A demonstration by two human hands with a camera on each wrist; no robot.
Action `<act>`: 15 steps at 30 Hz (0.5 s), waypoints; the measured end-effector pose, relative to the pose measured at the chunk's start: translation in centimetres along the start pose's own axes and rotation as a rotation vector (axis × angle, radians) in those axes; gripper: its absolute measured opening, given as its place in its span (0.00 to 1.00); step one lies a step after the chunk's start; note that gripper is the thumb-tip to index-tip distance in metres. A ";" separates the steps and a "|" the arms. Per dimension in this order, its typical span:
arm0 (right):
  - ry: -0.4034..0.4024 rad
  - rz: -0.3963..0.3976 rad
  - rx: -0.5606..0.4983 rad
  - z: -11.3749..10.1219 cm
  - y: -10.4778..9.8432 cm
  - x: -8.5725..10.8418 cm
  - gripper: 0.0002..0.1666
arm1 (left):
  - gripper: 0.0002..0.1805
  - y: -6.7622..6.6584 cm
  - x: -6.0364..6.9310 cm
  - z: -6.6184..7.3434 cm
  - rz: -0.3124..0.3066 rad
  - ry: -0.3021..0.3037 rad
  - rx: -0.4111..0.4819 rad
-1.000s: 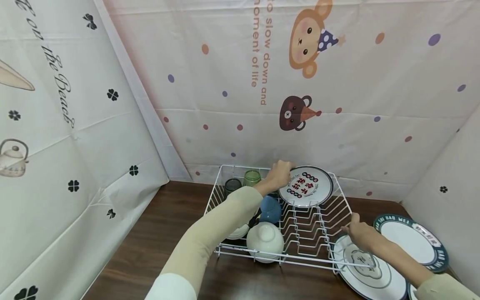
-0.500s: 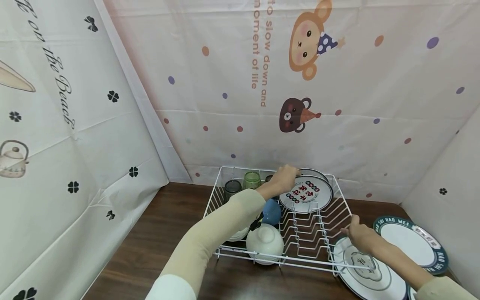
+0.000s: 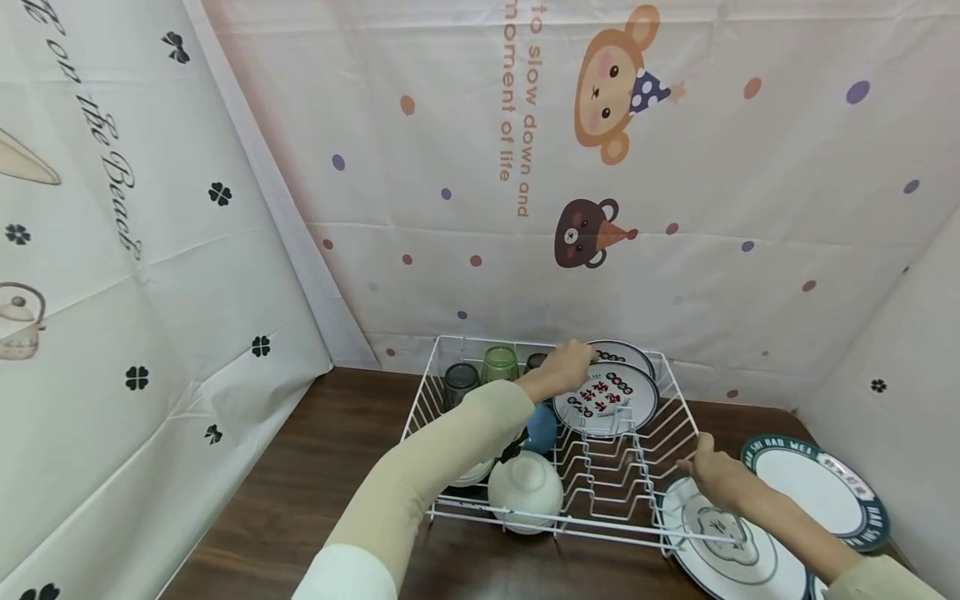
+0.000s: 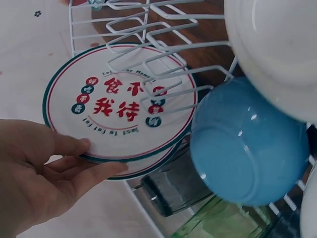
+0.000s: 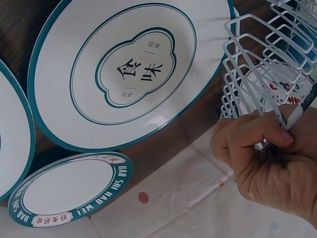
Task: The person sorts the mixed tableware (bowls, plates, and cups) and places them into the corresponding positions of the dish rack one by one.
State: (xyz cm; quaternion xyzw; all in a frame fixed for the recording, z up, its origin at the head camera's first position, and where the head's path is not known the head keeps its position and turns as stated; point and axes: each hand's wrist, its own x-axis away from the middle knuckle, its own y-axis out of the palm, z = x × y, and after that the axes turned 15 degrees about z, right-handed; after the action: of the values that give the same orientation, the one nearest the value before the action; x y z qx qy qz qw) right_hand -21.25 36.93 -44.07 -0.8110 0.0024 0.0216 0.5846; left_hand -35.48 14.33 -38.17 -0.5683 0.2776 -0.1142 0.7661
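A white plate with red characters stands upright in the back of the white wire dish rack. My left hand pinches it by its left edge; in the left wrist view the thumb lies on the printed face. Just behind stands a second plate, mostly covered by the first. On the rack's right side, my right hand grips the rim wire, with fingers curled round it in the right wrist view. A blue bowl sits close to the held plate.
Dark glasses and a green glass stand at the rack's back left. A white bowl is at its front. Right of the rack lie a large plate and a green-rimmed plate. A cloth wall closes the back.
My left hand has brought the printed plate slightly down and toward me, so the second plate behind it shows. The right hand keeps its grip on the rack.
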 end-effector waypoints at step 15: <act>0.032 -0.041 -0.013 0.5 0.5 -0.1 0.33 | 0.12 -3.2 0.2 -4.7 0.009 -0.115 -0.060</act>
State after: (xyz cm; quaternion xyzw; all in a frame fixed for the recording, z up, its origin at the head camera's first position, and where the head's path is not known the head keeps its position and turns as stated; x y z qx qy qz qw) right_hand -21.43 37.22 -44.71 -0.8150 -0.0049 -0.0034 0.5794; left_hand -37.46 9.36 -36.15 -0.5955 0.2389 -0.0697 0.7639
